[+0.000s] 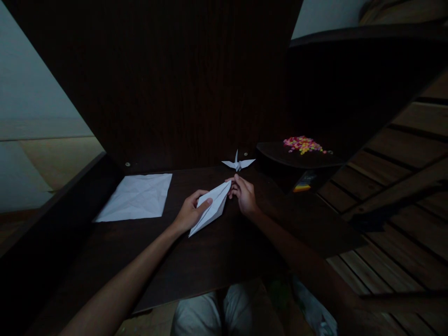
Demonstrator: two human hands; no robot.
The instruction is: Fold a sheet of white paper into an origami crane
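Observation:
My left hand (192,211) grips a folded piece of white paper (214,204), thumb on top and fingers beneath. The paper has a long, narrow diamond shape with a crease down its middle, one tip pointing toward me and the other away to the right. At that far tip is my right hand (244,193), its fingers bent and pinched about the paper's end. Just beyond the hands stands a finished white paper crane (238,164) with its wings spread. To the left lies a creased, unfolded sheet of white paper (138,197).
The dark wooden desk (168,270) has a raised side panel (70,200) at left and a tall back board (175,84). On a small corner shelf (276,156) at right sits a pile of colourful small pieces (304,144). Wooden slats (402,233) stand further right.

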